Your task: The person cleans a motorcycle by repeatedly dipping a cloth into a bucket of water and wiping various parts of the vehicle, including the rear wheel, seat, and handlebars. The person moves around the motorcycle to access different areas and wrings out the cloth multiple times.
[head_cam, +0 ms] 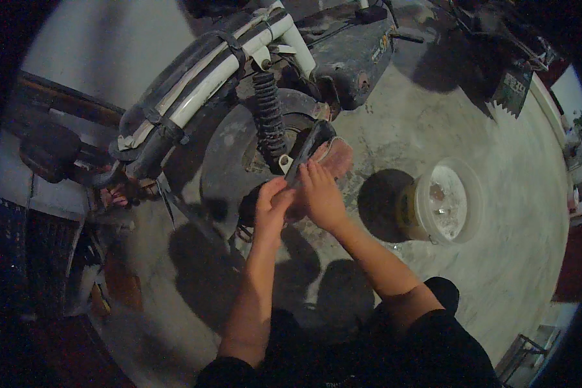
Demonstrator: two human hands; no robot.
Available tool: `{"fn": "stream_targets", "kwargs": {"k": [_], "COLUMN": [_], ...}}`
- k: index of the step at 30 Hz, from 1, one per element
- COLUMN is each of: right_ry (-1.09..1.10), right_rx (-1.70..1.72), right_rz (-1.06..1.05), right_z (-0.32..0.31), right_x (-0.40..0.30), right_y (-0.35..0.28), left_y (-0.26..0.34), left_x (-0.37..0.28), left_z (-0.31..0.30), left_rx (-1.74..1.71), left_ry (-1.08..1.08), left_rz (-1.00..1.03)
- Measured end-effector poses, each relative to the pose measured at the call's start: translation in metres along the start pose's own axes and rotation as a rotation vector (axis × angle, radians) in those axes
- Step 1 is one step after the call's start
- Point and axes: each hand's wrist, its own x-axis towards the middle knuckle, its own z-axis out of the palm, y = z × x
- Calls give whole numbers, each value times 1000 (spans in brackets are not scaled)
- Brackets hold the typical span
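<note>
In the middle of the head view my right hand lies over a pinkish cloth, its fingertips against a dark flat bar beside the wheel. A light cord hangs over the cloth. Close by on the left is my left hand, fingers bent near the bar's lower end; whether it grips anything is hidden. Behind both hands are a two-wheeler's wheel with a dusty grey fender and a black coil shock absorber. A white frame tube runs above, strapped alongside a dark padded part.
To the right, a translucent plastic bucket with sudsy water stands on the concrete floor. A dark, scuffed body part of the vehicle juts out above. Another vehicle's mudflap hangs at upper right. Dark furniture stands at left.
</note>
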Motion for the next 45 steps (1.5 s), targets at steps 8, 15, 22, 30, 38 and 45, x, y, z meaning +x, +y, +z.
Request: {"fn": "stream_targets", "kwargs": {"k": [8,15,22,30,38,45], "right_ry": [33,215,434,141,355,214], "right_rx": [238,724,221,475,104,1], "right_rz": [302,394,256,665,469,278], "right_z": [23,-3,34,52,44,29], "right_x": [48,75,73,109,72,16], "right_y": [64,57,22,104,52,-29], "left_y": [1,13,8,11,15,12], "left_x": [-4,-14,-11,-15,-19,-20], "left_z": [-7,-10,-14,-16,-5,-4], "left_rx": [-22,-21,-123,-101,-70,-83], "left_ry": [5,-5,-25,-41,-84,-62], "left_rz": [-11,-9,-21,-13,-28,-31]}}
